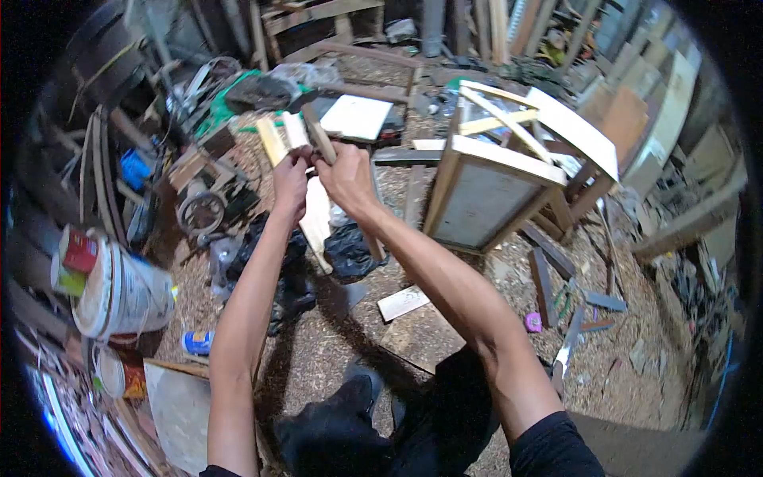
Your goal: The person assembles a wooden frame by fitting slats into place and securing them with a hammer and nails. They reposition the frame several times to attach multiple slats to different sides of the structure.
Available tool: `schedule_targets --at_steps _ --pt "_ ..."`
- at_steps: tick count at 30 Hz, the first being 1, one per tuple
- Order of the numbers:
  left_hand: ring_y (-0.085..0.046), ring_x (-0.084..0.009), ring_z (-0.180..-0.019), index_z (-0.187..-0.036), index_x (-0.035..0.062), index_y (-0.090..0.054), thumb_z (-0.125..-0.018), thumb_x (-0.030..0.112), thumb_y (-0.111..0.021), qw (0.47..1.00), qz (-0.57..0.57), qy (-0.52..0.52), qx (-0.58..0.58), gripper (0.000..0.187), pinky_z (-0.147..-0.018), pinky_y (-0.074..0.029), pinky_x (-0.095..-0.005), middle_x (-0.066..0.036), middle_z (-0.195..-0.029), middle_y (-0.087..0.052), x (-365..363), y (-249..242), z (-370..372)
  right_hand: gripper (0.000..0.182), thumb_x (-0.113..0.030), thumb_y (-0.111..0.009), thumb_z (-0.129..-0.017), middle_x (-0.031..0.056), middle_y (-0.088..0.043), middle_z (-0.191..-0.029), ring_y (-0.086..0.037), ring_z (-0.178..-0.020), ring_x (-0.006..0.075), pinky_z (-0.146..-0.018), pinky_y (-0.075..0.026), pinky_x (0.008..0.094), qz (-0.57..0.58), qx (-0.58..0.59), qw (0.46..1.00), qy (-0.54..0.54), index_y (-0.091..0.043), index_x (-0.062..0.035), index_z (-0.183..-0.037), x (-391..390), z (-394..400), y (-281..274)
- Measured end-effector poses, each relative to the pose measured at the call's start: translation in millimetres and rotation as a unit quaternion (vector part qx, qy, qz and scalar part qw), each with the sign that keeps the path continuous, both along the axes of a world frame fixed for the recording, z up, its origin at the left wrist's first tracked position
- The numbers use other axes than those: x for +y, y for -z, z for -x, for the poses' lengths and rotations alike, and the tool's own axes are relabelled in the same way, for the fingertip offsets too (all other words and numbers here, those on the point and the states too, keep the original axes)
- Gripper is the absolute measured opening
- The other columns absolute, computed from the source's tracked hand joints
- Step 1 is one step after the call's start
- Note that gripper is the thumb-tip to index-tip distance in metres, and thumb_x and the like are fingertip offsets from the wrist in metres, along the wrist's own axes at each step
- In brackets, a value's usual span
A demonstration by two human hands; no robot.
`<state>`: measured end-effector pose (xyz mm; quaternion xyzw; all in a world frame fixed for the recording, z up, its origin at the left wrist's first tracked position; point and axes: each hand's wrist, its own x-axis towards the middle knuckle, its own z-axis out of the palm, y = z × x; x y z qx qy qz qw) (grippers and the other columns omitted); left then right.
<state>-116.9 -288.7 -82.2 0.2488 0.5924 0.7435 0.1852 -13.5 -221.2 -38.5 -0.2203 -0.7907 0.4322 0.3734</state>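
Both of my hands are close together over pale wooden strips. My right hand (347, 176) is closed around the wooden handle of a hammer (319, 137), whose dark head points up and away. Right beside it, my left hand (291, 184) is closed with its fingertips pinched together; whatever is between them is too small to make out. One pale wooden strip (271, 141) extends beyond the left hand, and a longer pale wooden piece (316, 219) runs below the hands toward me. Behind them lies a flat white board (358, 118).
To the right stands a wooden frame with a grey panel (491, 203). A handsaw (569, 343), pink tape measure (533, 322) and wood offcut (403, 303) lie on the shavings-covered floor. At left are a white bucket (127, 290) and a blue can (197, 343).
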Motion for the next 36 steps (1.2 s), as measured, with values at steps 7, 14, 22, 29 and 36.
schedule_targets --at_steps 7,14,22,29,36 --pt "-0.061 -0.0129 -0.08 -0.102 -0.0033 -0.059 -0.089 0.015 -0.058 0.978 -0.053 0.138 0.15 0.022 -0.071 -0.049 -0.0256 -0.008 -0.089 -0.065 119.9 -80.8 -93.7 0.031 -0.022 -0.064 -0.077 0.0223 -0.065 -0.077 -0.066 -0.072 0.0326 -0.065 -0.052 0.04 -0.102 -0.059 0.977 0.178 -0.063 0.0042 -0.093 100.7 -145.8 -64.6" --pt "-0.063 -0.0121 -0.08 -0.098 -0.0042 -0.063 -0.087 0.015 -0.061 0.912 -0.017 0.334 0.237 0.022 -0.072 -0.049 -0.0247 -0.008 -0.087 -0.067 174.8 -110.9 -172.5 0.045 -0.035 -0.077 -0.068 0.0139 -0.066 -0.071 -0.064 -0.066 0.0191 -0.061 -0.051 0.0317 -0.063 -0.154 0.942 0.291 -0.064 0.0038 -0.086 182.7 -272.4 -64.9" --pt "-0.058 -0.0101 -0.074 -0.094 0.002 -0.069 -0.083 0.019 -0.066 0.881 0.065 0.363 0.295 0.02 -0.068 -0.046 -0.0265 -0.005 -0.082 -0.068 204.7 -94.7 -188.0 0.057 -0.046 -0.083 -0.054 0.0108 -0.065 -0.071 -0.062 -0.062 0.0184 -0.061 -0.049 0.031 0.058 -0.088 0.95 0.294 -0.065 0.0019 -0.079 197.5 -297.7 -33.3" --pt "-0.061 -0.0151 -0.075 -0.091 0.0077 -0.071 -0.079 0.026 -0.069 0.835 0.059 0.357 0.414 0.022 -0.07 -0.047 -0.0311 -0.007 -0.082 -0.068 213.9 -81.9 -192.0 0.047 -0.046 -0.077 -0.065 -0.0006 -0.051 -0.064 -0.043 -0.06 0.0098 -0.054 -0.033 0.0281 0.169 -0.127 0.952 0.223 -0.064 -0.0024 -0.077 182.2 -302.4 -45.4" --pt "-0.063 -0.0223 -0.075 -0.087 0.0056 -0.07 -0.08 0.022 -0.066 0.826 0.011 0.291 0.483 0.018 -0.07 -0.047 -0.0323 -0.009 -0.086 -0.066 204.7 -81.9 -199.8 0.045 -0.042 -0.079 -0.064 0.0005 -0.056 -0.064 -0.045 -0.054 0.0093 -0.049 -0.035 0.0267 0.161 -0.091 0.958 0.218 -0.067 -0.0008 -0.078 178.7 -300.3 -44.0"
